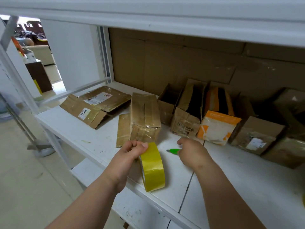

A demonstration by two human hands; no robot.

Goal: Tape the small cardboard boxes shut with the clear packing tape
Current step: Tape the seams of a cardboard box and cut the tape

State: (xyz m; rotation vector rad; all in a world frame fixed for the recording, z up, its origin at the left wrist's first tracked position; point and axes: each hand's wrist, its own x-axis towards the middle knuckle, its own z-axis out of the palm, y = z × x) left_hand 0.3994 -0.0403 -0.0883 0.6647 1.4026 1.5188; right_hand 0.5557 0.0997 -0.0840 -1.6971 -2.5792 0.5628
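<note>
My left hand (132, 150) grips a yellowish roll of clear packing tape (152, 167) by its top edge, just above the white shelf (92, 129). Right behind the roll stands a small cardboard box (145, 118), closed and wrapped in shiny tape. My right hand (189, 151) curls around a green utility knife (173, 151) lying on the shelf; only the knife's left end shows. A loose cardboard strip (123, 129) lies left of the taped box.
A flattened labelled box (95, 104) lies at the back left. Several open boxes (188, 111), one orange and white (217, 128), line the back right. Brown cardboard sheets (165, 63) cover the rear wall. An upper shelf (148, 12) hangs overhead.
</note>
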